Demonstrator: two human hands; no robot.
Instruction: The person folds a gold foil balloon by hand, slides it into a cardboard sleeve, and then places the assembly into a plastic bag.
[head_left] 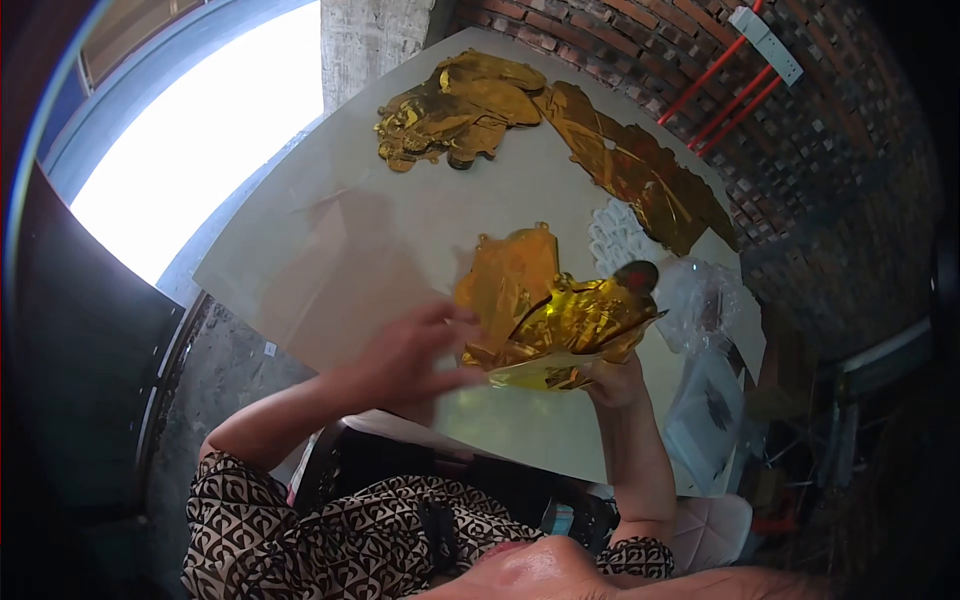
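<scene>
One crumpled piece of gold foil [590, 315] is pinched at its near edge in our right hand [617, 382]. Our left hand [405, 355], blurred, spreads its fingers beside it; whether they touch, we cannot tell. Just beyond our right hand lies a white bundle [620, 238]; farther past both hands, a gold pile [460, 105] rests on our table [330, 270].

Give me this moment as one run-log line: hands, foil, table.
Right hand: gripping gold foil | Left hand: open, blurred, beside foil, contact unclear | Table: foil pile at far side, plastic bag at right
</scene>
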